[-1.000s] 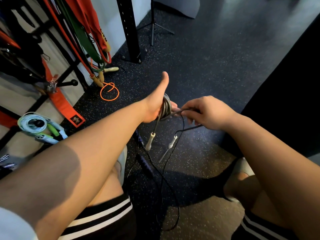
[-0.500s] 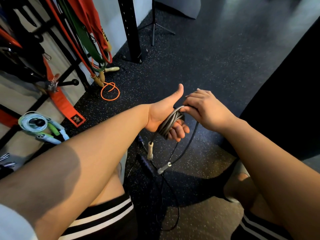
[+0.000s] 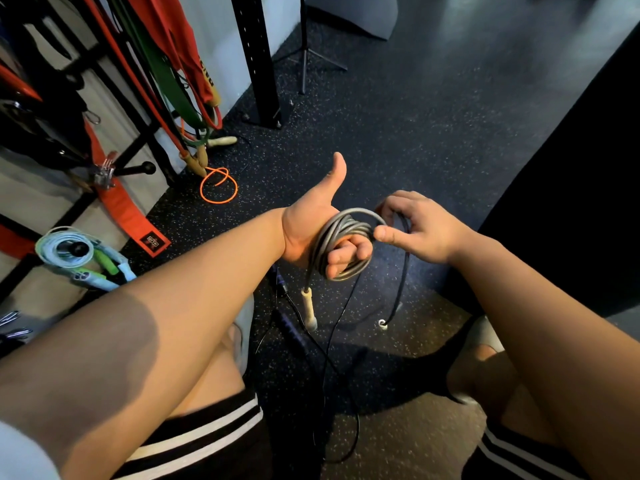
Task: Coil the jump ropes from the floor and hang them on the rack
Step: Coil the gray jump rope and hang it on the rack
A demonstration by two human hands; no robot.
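A grey jump rope [image 3: 337,233] is wound in several loops around the fingers of my left hand [image 3: 317,220], thumb raised. One pale handle [image 3: 308,308] hangs below the coil. My right hand [image 3: 417,226] pinches the free end of the same rope beside the coil; its tail drops to a white handle tip [image 3: 382,323]. A thin black jump rope [image 3: 337,368] with a dark handle [image 3: 291,329] lies on the floor under my hands. An orange rope [image 3: 219,185] lies coiled near the rack [image 3: 135,148] at left.
A coiled light-blue rope with green handles [image 3: 74,252] hangs on a rack peg at left. Red and green resistance bands [image 3: 173,74] hang above. A black upright post [image 3: 259,60] and a tripod stand [image 3: 304,53] rise at the back. My knees and shoes fill the lower view.
My right hand carried another loop over my left fingers and now sits to the right of the coil. The hanging tail has become shorter and the coil thicker.
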